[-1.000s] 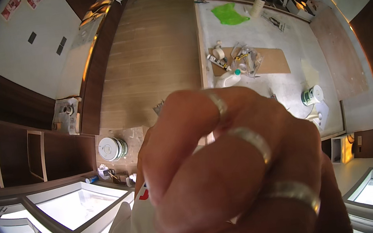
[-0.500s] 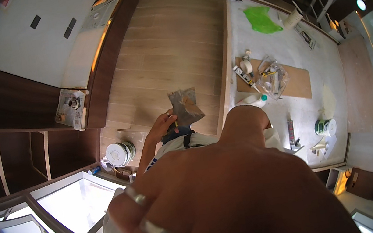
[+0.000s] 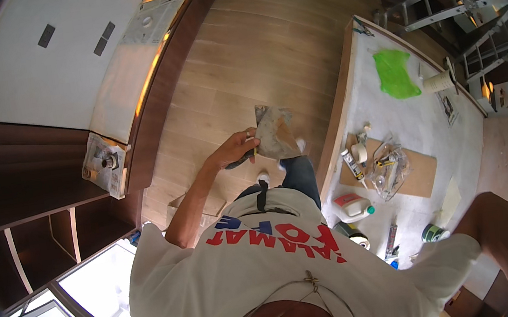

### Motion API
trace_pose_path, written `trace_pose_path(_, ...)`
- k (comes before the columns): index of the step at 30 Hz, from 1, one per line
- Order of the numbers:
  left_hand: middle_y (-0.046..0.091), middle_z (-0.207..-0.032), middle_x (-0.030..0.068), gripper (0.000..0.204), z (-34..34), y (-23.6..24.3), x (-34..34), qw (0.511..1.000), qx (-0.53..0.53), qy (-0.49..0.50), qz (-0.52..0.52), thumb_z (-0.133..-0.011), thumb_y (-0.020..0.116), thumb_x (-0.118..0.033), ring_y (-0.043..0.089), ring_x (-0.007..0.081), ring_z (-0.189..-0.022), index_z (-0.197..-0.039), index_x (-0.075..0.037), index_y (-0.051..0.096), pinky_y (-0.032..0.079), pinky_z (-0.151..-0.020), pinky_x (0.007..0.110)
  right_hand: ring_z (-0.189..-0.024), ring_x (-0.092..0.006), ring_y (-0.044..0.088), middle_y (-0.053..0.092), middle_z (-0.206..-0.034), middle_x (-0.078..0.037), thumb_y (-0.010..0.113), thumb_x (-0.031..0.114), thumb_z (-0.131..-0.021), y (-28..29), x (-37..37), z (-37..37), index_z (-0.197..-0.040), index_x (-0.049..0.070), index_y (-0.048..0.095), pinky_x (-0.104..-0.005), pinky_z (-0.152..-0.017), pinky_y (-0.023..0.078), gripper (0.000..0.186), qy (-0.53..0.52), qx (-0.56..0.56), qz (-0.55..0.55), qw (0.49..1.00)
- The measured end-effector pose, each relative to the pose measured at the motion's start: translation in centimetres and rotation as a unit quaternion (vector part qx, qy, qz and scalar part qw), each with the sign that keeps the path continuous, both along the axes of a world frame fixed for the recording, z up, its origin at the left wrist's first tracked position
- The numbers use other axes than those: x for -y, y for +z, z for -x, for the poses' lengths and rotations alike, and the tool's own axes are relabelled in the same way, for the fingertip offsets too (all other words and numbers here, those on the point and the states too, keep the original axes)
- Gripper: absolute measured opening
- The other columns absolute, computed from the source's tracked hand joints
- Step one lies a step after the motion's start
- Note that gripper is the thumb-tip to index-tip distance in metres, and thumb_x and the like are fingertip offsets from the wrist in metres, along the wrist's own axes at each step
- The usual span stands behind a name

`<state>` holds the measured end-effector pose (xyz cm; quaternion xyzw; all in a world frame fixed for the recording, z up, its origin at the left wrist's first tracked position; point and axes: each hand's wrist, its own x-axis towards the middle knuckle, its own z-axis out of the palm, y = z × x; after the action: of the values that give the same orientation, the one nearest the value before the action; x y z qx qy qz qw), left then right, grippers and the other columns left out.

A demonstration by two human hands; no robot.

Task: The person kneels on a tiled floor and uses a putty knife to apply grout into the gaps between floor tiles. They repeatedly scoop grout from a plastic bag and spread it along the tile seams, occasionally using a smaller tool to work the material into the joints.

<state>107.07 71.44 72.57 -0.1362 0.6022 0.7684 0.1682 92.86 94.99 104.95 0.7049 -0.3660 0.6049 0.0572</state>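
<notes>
Rag (image 3: 276,131), crumpled and stained, hangs over the wooden floor (image 3: 252,43), clear of the worktable (image 3: 389,115) edge. Left hand (image 3: 237,150) pinches its lower corner, fingers pressed together. Judged light, limp, non-fragile; best gripped by bunching. Right hand unseen.

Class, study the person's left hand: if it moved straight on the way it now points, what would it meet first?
The left hand already grips a crumpled grey cloth; beyond that, probably the worktable's edge, though depth is unclear.
</notes>
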Motion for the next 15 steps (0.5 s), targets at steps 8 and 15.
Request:
trace_pose_path(8,0.063,-0.098,0.0065,0.04,16.8,-2.4,4.6,1.0,0.012,0.015,0.023,-0.104,0.053,-0.027,0.064,0.0119,-0.075,-0.134,0.0,0.053,0.054,-0.069,0.027,-0.085,-0.0204,0.069,0.072,-0.099,-0.009,0.071,0.011,-0.089,-3.2,5.6,21.0,-0.112,0.007,0.07,-0.0331,-0.077,0.054,0.024,-0.025,0.019,0.012,0.999)
trace_pose_path(15,0.066,-0.109,0.0053,0.038,34.4,1.8,10.3,0.993,-0.048,0.097,0.053,-0.105,0.052,-0.024,0.063,0.0088,-0.089,-0.136,-0.002,0.055,0.056,-0.065,0.023,-0.086,-0.0201,0.069,0.072,-0.099,-0.009,0.07,0.01,-0.09,-2.3,8.9,38.5,-0.112,0.006,0.07,-0.0329,-0.077,0.054,0.023,-0.076,0.027,-0.011,0.997)
